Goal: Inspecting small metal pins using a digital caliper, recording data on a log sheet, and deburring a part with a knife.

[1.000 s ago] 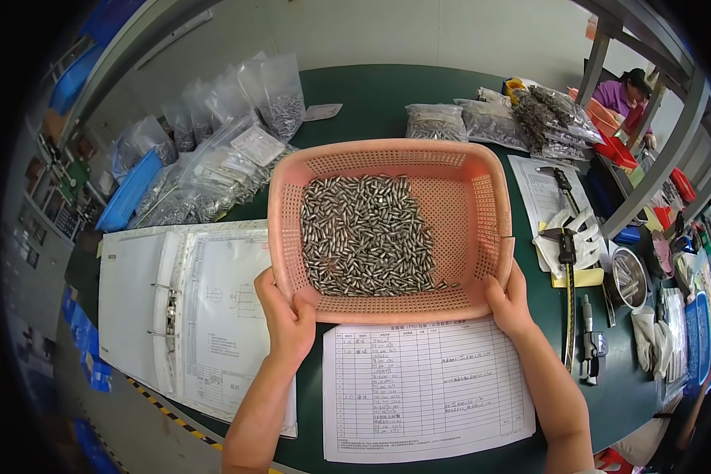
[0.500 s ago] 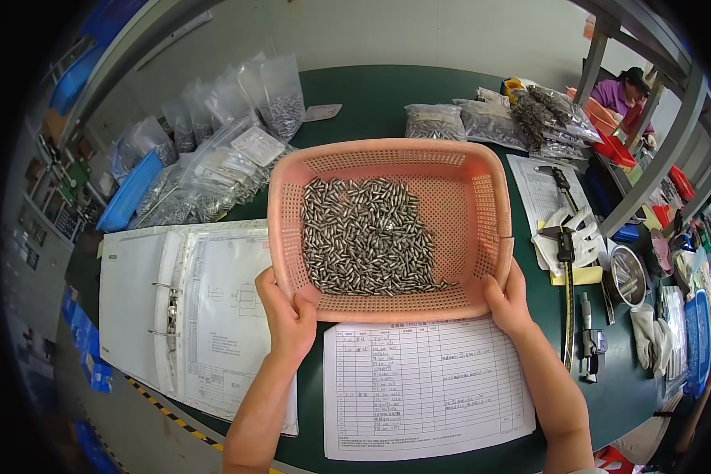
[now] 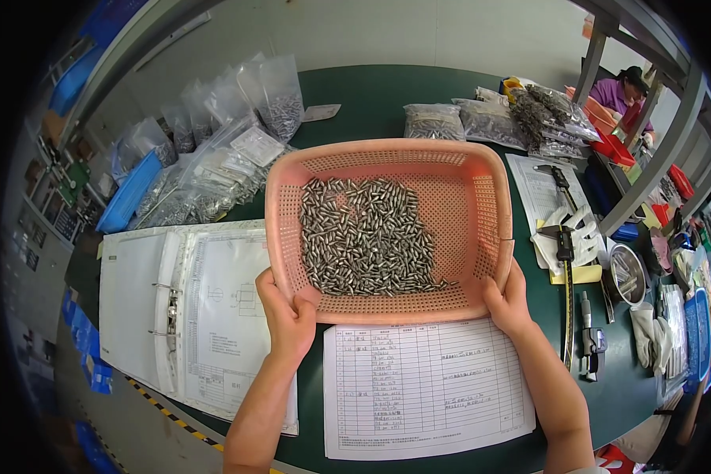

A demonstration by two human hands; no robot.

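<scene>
Basket (image 3: 490,213) of metal pins (image 3: 363,237) at frame centre above green table (image 3: 387,91), left hand (image 3: 286,316) clamped on its lower-left corner, right hand (image 3: 507,299) clamped on lower-right corner, form (image 3: 426,387) below, open binder (image 3: 174,316) at left, bagged parts (image 3: 213,150) upper left.

I'm at a work station in a small-parts factory or inspection workshop. My green table (image 3: 387,95) carries clear bags of metal parts (image 3: 213,150), more filled bags (image 3: 490,118) at the far edge, a pink perforated basket (image 3: 387,166) of small steel pins (image 3: 363,237), a caliper (image 3: 565,261), white gloves (image 3: 577,233), a ring binder with a technical drawing (image 3: 205,316) and a printed record sheet (image 3: 426,387). Blue bins (image 3: 130,193) line the left side, and another worker (image 3: 620,91) sits at a neighbouring bench
</scene>
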